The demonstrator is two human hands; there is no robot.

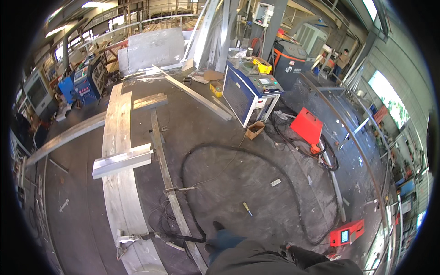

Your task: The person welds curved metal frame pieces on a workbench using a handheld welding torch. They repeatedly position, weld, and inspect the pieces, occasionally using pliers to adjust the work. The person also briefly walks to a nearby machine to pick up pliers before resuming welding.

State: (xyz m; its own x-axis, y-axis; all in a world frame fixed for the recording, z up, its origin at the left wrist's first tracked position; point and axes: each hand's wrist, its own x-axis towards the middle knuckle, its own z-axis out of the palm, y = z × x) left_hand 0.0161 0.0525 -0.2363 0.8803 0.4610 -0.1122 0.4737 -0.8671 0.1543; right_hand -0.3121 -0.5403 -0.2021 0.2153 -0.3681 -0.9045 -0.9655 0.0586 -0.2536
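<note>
My dark jacket [256,259] fills the lower edge, with a blue trouser leg [228,240] and a dark shoe [218,225] beyond it. A black sleeve [308,257] shows at its right; the hand there is too small and covered to make out, and what it holds, if anything, is hidden. Nearest that sleeve is a red box with a small screen [347,233] on the floor. My left hand does not show. To the left, a torch-like tool [128,238] with a black hose lies on long metal plates [120,197]. Shorter metal profiles [123,161] lie across them.
A black hose [279,169] loops over the floor around a yellow-handled tool [247,209] and a small white piece [275,182]. A narrow metal bar [166,178] runs beside the plates. Ahead stand a blue-and-white machine [250,94] and a red case [306,126]. A person [342,60] is far right.
</note>
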